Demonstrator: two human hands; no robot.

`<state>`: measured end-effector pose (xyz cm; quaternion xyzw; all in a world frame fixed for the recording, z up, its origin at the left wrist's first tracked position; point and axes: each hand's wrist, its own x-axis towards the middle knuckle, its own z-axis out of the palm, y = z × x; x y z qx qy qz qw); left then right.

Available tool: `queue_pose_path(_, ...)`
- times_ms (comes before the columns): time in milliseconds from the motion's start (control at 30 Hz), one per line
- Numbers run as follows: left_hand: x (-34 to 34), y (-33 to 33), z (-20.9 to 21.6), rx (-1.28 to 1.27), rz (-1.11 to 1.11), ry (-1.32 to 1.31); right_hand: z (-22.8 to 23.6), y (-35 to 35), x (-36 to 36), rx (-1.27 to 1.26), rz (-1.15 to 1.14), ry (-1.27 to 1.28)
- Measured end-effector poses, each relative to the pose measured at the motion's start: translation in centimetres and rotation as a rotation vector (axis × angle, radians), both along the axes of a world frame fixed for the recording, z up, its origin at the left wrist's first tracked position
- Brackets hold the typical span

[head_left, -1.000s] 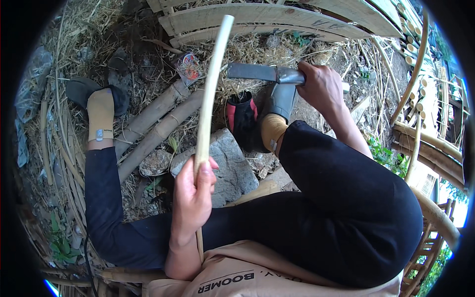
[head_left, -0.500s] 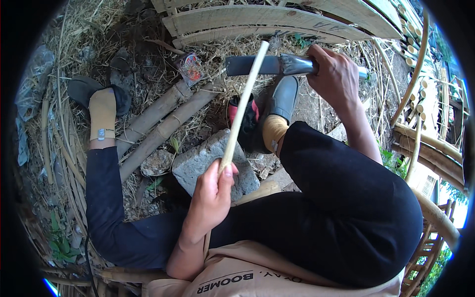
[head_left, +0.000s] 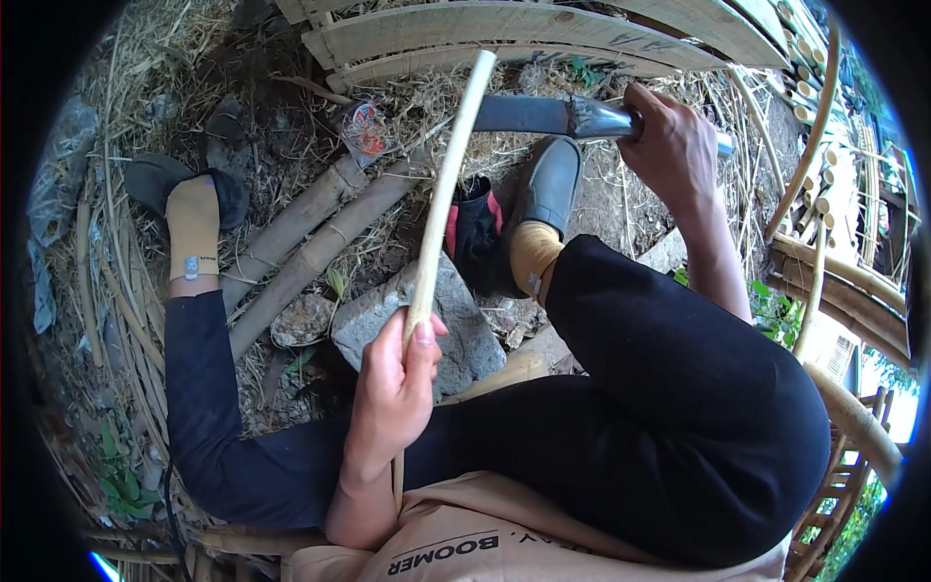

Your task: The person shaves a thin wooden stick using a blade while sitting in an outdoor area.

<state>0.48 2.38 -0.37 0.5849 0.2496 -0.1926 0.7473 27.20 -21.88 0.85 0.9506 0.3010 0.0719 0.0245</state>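
Note:
A pale, peeled wooden stick [head_left: 448,175] rises from my left hand [head_left: 393,393], whose fingers and thumb are closed around its lower part. The stick's lower end runs back below the hand along my forearm. My right hand [head_left: 674,150] grips the metal tube handle of a machete [head_left: 529,113]. Its dark, broad blade points left, and the blade's tip end lies behind the upper part of the stick. I cannot tell whether blade and stick touch.
A grey stone block [head_left: 373,335] sits beyond my left hand. Two bamboo poles [head_left: 301,257] lie left of it on straw-covered ground. A black and pink item [head_left: 473,228] is beside my right shoe [head_left: 551,179]. Wooden slats [head_left: 504,34] stand ahead; cut bamboo [head_left: 834,184] is stacked at right.
The stick and my left hand have shifted left, and the stick's top is higher in view. My right hand has moved slightly right with the machete, so less blade extends past the stick.

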Motion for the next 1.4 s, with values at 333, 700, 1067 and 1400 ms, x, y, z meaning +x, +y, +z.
queue_pose_path(333,-0.3,-0.4,-1.0,0.062,0.012,-0.001,0.2,0.6,0.0,0.025,0.004,-0.050)
queue_pose_path(700,2.3,3.1,0.5,-0.170,0.218,0.080,-0.3,2.5,-1.7,0.201,0.007,0.373)
queue_pose_path(1067,3.4,2.8,-1.1,-0.191,0.225,0.104,-3.2,8.5,-4.1,0.255,0.394,0.853)
queue_pose_path(1400,3.5,3.1,-2.5,-0.335,0.206,0.066,-4.9,9.9,-5.7,0.135,0.367,0.775)
